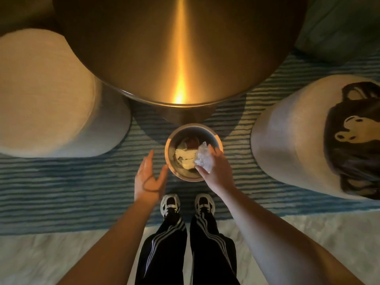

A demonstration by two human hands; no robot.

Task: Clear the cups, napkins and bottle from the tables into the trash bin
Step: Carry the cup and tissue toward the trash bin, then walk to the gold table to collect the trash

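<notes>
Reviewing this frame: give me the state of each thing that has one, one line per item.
Trash bin: open-topped, upright, partly filled with pale crumpled waste.
Crumpled clear plastic: held over the bin's right rim, not yet dropped.
Right hand: closed on the plastic.
Left hand: open, empty, beside the bin.
Round table: nothing visible on its top.

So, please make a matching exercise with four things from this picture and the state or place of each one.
Things:
1. left hand
2. right hand
3. trash bin
4. dark bag

States or places:
A. lies on the pale stool at the right
B. open and empty
C. stands on the striped rug, already holding trash
D. holds crumpled clear plastic

Pairs: 1-B, 2-D, 3-C, 4-A
</notes>
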